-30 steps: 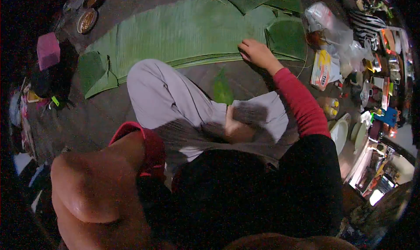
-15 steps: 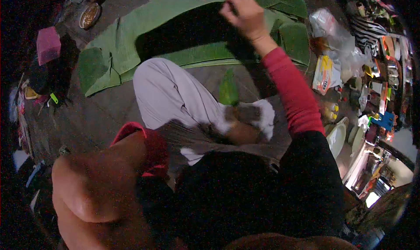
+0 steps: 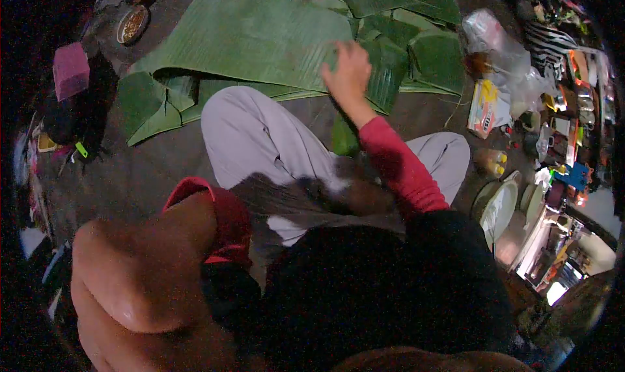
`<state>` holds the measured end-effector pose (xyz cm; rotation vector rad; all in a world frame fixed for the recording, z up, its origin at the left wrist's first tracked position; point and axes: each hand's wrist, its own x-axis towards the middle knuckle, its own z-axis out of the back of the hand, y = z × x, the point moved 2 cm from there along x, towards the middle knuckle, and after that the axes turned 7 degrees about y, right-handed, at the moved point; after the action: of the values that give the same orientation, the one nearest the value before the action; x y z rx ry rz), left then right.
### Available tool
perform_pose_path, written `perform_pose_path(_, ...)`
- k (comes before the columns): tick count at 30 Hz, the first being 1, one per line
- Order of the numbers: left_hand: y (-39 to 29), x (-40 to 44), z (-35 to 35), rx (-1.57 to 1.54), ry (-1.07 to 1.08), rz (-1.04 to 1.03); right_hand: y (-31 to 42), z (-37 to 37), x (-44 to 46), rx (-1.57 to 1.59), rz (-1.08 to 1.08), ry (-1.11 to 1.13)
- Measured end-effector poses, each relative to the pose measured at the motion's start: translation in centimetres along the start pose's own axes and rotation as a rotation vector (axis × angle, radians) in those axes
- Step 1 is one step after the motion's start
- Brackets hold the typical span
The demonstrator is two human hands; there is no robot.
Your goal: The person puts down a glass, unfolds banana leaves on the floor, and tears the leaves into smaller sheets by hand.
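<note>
My right hand (image 3: 351, 76), in a red sleeve, is over the right end of a broad green banana leaf (image 3: 254, 37). Its fingers are apart and grip nothing; whether the palm presses on the leaf I cannot tell. More leaf pieces (image 3: 436, 59) lie layered beneath and to the right. A small green leaf scrap (image 3: 344, 136) shows beside my right forearm, near my crossed legs. My left hand (image 3: 124, 287) looms large and bent close to the camera at lower left, its fingers hidden.
A bowl of small pale pieces (image 3: 133, 24) stands at the back left, near a pink box (image 3: 70, 71). On the right are plastic bags (image 3: 504, 56), a yellow-white packet (image 3: 483, 108), a bottle (image 3: 491, 162) and a pale basin (image 3: 498, 206). My knee (image 3: 237, 118) adjoins the leaves' near edge.
My right hand has come down and nearer to me, its fingers spreading. The top leaf, raised over a dark gap before, now lies lower and flatter. My right knee has come into view.
</note>
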<state>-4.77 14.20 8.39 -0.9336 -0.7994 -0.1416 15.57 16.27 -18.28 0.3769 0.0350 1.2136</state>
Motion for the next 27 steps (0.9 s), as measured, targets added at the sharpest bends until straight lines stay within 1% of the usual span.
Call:
perform_pose_path(1, 0.1, 0.1, 0.0, -0.003, -0.001, -0.004, -1.8, 0.2, -0.3, -0.005, -0.004, -0.002)
perform_pose_path(3, 0.2, 0.2, 0.0, -0.009, 0.003, -0.005, -5.3, 0.6, -1.0, -0.088, -0.215, 0.012)
perform_pose_path(4, 0.2, 0.3, -0.1, -0.008, 0.001, 0.000, -6.2, 0.8, -1.3, -0.087, -0.219, 0.014)
perform_pose_path(6, 0.3, 0.7, -0.1, -0.010, 0.000, 0.001, -7.4, 0.6, -1.8, 0.039, -0.184, 0.136)
perform_pose_path(7, 0.3, 0.8, -0.2, -0.012, 0.000, 0.001, -7.5, 0.6, -2.1, 0.029, -0.137, 0.136)
perform_pose_path(11, 0.5, 1.8, -0.2, -0.017, -0.004, 0.000, -7.7, 0.3, -2.7, -0.002, -0.084, 0.125)
perform_pose_path(14, 1.2, 3.4, 0.4, -0.031, -0.029, 0.005, -8.6, 0.1, -2.4, 0.086, -0.129, 0.081)
perform_pose_path(16, 2.6, 4.5, 0.8, -0.037, -0.056, 0.024, -9.9, 0.1, -2.3, 0.214, -0.104, -0.052)
perform_pose_path(17, 4.1, 5.1, 0.9, -0.021, -0.071, 0.066, -10.1, 0.7, -1.9, 0.213, -0.106, -0.055)
perform_pose_path(18, 6.6, 5.7, 0.8, 0.025, -0.064, 0.139, -10.7, 1.4, -1.3, 0.285, -0.197, -0.046)
perform_pose_path(19, 9.6, 5.9, 0.3, 0.109, -0.036, 0.223, -10.7, 2.4, -0.7, 0.358, -0.286, -0.037)
perform_pose_path(20, 13.0, 5.7, -0.8, 0.234, 0.040, 0.318, -10.2, 3.8, 0.0, 0.360, -0.283, -0.037)
perform_pose_path(21, 16.8, 4.7, -2.3, 0.439, 0.178, 0.388, -9.4, 5.8, 0.7, 0.451, -0.244, -0.144)
perform_pose_path(22, 20.1, 3.7, -3.7, 0.541, 0.327, 0.434, -8.8, 7.7, 1.5, 0.541, -0.204, -0.252)
perform_pose_path(23, 23.2, 2.4, -5.1, 0.643, 0.477, 0.479, -8.6, 9.3, 2.1, 0.541, -0.199, -0.258)
perform_pose_path(25, 28.7, -1.0, -7.2, 0.630, 0.668, 0.512, -9.5, 12.2, 3.1, 0.680, -0.206, -0.511)
perform_pose_path(26, 29.8, -1.9, -7.7, 0.637, 0.664, 0.507, -11.3, 12.5, 3.6, 0.680, -0.199, -0.517)
perform_pose_path(27, 30.7, -2.8, -8.3, 0.654, 0.687, 0.557, -14.0, 12.6, 3.8, 0.745, -0.217, -0.580)
